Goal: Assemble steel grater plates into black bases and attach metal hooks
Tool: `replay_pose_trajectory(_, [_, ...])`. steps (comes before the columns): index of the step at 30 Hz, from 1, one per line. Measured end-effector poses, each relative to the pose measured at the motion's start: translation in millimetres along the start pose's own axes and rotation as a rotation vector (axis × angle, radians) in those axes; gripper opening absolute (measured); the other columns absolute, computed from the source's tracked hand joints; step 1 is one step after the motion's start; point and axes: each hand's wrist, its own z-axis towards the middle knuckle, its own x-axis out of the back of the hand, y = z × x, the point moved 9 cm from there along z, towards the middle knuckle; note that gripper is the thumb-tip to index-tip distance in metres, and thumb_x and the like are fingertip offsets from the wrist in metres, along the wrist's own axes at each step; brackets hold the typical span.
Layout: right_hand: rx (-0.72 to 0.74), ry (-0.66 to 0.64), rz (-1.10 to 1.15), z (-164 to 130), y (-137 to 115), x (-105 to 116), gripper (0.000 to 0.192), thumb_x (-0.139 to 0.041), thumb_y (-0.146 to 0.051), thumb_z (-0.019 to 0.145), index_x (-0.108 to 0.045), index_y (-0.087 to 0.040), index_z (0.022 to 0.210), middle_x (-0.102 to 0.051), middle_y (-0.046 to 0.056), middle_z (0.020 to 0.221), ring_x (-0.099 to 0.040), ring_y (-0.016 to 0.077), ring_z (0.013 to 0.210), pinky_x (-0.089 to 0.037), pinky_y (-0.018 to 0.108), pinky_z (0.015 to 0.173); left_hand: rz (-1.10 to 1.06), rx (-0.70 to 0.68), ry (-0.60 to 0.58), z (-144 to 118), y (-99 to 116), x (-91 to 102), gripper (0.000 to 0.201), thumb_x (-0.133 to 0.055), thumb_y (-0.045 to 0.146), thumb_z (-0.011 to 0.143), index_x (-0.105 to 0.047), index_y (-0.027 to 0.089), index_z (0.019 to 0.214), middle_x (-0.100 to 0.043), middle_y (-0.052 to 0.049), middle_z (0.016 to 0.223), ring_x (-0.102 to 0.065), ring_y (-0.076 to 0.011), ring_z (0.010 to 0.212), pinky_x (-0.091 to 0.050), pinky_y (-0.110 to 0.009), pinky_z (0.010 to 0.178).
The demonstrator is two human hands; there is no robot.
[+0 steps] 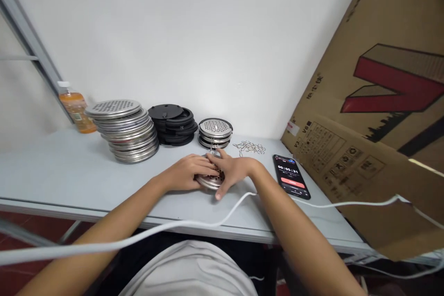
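A round, perforated stainless-steel disc (pixel 210 180) is pressed flat on the pale grey tabletop (pixel 69 171) near its front edge, covered from both sides by two bare hands. The left hand (pixel 189 172) is laid over the disc's left half with its fingers curled down onto the metal; the right hand (pixel 233 171) is spread over the right half, fingers splayed and the thumb reaching towards the table edge. Both hands are closed on the disc rather than open above it, though how firmly it is gripped cannot be told.

The disc is judged to be stiff, thin and light, with a smooth, slippery face and a raised rim; it would best be taken by that rim, between thumb and fingertips, since the perforated centre offers little purchase.

Behind the hands, a short stack of the same perforated steel discs (pixel 215 132) is seen, with a stack of black plastic rings (pixel 173 125) to its left and a taller, leaning stack of larger silver metal discs (pixel 126 129) beyond that. A scatter of small wire hooks (pixel 250 148) is spread near the short stack. An orange bottle (pixel 74 107) is stood against the white wall. A black smartphone showing a timer (pixel 290 176) is laid to the right, beside a large brown cardboard sheet (pixel 381 115). A white cable (pixel 208 219) is trailed across the table's front.
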Motion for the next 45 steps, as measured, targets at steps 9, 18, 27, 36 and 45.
replay_pose_trajectory(9, [-0.058,0.118,0.040,16.5,10.2,-7.9,0.166,-0.087,-0.073,0.036,0.013,-0.022,0.159,0.014,0.022,0.165,0.011,0.0475,0.150,-0.007,0.061,0.121,-0.114,0.467,-0.183,-41.1,-64.5,-17.2,0.135,-0.078,0.072,0.061,-0.003,0.022,0.161,-0.007,-0.019,0.166,-0.012,-0.0461,0.151,-0.021,-0.060,0.119])
replay_pose_trajectory(18, [0.158,0.322,0.153,16.3,-1.3,0.2,0.157,-0.092,-0.061,0.035,-0.009,-0.017,0.161,-0.018,0.024,0.161,-0.014,0.0470,0.149,-0.021,0.061,0.119,-0.191,0.434,-0.152,-39.6,-64.8,-20.9,0.142,-0.083,0.068,0.057,0.003,0.024,0.161,-0.005,-0.016,0.167,-0.011,-0.0470,0.150,-0.015,-0.061,0.121])
replay_pose_trajectory(27, [0.247,0.402,0.050,5.5,-15.3,7.1,0.145,-0.086,-0.067,0.047,-0.011,-0.017,0.161,-0.024,0.023,0.161,-0.023,0.0460,0.147,-0.022,0.062,0.118,-0.276,0.388,-0.066,-35.9,-58.9,-10.2,0.143,-0.087,0.062,0.055,0.001,0.025,0.161,-0.013,-0.017,0.166,-0.019,-0.0409,0.151,-0.022,-0.052,0.122])
replay_pose_trajectory(36, [0.305,0.440,0.106,5.3,-6.4,12.5,0.145,-0.086,-0.066,0.048,-0.010,-0.014,0.161,-0.019,0.020,0.164,-0.026,0.0399,0.149,-0.024,0.053,0.122,-0.422,0.355,-0.034,-31.1,-52.1,-3.3,0.145,-0.089,0.055,0.058,0.008,0.021,0.160,-0.018,-0.019,0.165,-0.023,-0.0366,0.150,-0.021,-0.049,0.122])
replay_pose_trajectory(45, [0.247,0.319,0.146,15.1,-3.4,-1.6,0.146,-0.087,-0.068,0.047,-0.010,-0.018,0.161,-0.009,0.017,0.167,-0.009,0.0412,0.153,-0.013,0.056,0.124,-0.458,0.372,-0.030,-32.6,-56.6,-9.7,0.154,-0.092,0.052,0.052,0.017,0.023,0.158,-0.026,-0.019,0.162,-0.033,-0.0350,0.147,-0.025,-0.049,0.121])
